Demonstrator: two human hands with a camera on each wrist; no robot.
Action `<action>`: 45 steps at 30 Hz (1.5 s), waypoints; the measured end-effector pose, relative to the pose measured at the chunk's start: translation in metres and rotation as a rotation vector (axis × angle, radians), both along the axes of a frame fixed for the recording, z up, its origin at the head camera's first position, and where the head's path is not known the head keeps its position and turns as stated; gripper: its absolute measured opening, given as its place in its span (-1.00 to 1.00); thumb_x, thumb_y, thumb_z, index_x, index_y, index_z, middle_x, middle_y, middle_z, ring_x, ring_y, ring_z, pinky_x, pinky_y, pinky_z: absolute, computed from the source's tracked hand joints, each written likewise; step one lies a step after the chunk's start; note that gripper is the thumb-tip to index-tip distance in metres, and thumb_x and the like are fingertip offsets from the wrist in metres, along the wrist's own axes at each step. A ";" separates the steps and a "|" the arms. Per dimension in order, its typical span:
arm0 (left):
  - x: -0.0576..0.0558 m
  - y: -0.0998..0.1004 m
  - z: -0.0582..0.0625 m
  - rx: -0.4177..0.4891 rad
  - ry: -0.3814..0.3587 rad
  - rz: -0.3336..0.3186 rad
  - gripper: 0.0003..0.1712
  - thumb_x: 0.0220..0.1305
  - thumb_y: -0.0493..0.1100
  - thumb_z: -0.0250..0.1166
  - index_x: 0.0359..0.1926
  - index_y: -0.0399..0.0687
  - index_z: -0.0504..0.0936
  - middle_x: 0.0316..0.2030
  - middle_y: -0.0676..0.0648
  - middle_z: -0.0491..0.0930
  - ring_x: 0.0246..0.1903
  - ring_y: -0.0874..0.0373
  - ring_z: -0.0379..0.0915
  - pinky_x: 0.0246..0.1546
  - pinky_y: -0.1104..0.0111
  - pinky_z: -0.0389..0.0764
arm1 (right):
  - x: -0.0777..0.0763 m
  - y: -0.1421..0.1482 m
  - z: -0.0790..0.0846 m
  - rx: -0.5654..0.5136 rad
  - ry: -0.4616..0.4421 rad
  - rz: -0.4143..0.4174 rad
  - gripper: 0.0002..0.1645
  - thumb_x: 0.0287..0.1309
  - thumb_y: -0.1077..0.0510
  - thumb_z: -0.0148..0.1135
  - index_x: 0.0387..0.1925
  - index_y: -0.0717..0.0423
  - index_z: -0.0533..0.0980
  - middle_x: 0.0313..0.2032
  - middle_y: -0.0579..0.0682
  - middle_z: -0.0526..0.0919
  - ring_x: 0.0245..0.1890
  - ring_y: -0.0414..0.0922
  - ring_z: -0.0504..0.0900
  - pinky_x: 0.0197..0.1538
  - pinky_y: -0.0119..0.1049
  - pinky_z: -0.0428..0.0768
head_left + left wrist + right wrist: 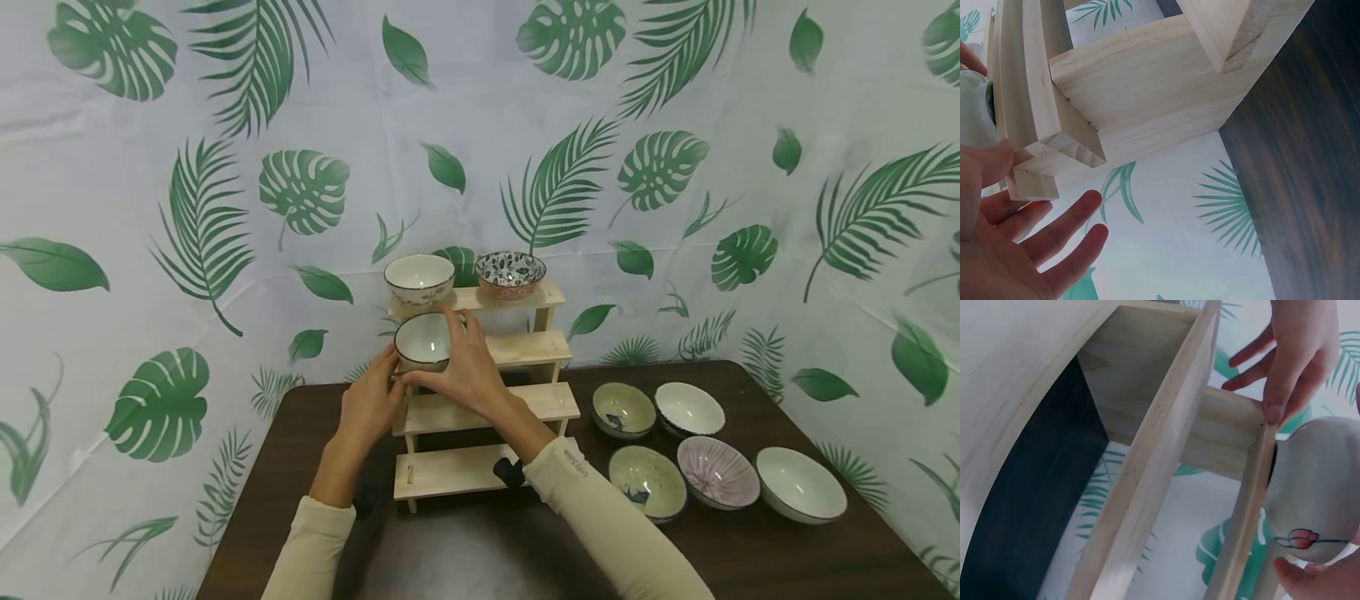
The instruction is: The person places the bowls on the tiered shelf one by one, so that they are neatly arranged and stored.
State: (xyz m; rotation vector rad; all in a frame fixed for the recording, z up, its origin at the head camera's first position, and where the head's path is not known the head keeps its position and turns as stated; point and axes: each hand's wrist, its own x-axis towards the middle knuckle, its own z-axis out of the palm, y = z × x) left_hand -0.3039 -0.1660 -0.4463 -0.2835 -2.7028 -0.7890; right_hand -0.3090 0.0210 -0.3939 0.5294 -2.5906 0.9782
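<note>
In the head view a white bowl (426, 340) with a dark rim stands at the left end of the second tier of a wooden step shelf (528, 403). My right hand (471, 372) grips this bowl, fingers over its far rim and thumb low on the near side. The right wrist view shows the bowl's pale outer wall (1319, 481) with a small red motif, close against the board. My left hand (367, 406) pinches the left end of that tier's board, thumb on one face and index finger on the other; its other fingers (1066, 234) spread free.
On the top tier sit a white bowl (420, 277) with a floral outside and a black-patterned bowl (512, 273). Several bowls, including a pink one (717, 472) and a green one (647, 483), stand right on the dark table (720, 550). A leaf-print cloth (480, 125) hangs behind.
</note>
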 end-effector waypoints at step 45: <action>-0.001 0.002 0.000 0.038 0.051 -0.023 -0.39 0.54 0.00 0.19 0.49 -0.08 0.41 0.54 -0.14 0.31 0.44 -0.22 0.36 0.18 -0.35 0.48 | 0.064 0.065 0.001 0.134 0.127 -0.037 0.48 -0.12 -0.38 0.61 0.66 -0.14 -0.06 0.60 0.14 0.03 0.61 0.20 0.04 0.47 0.34 0.28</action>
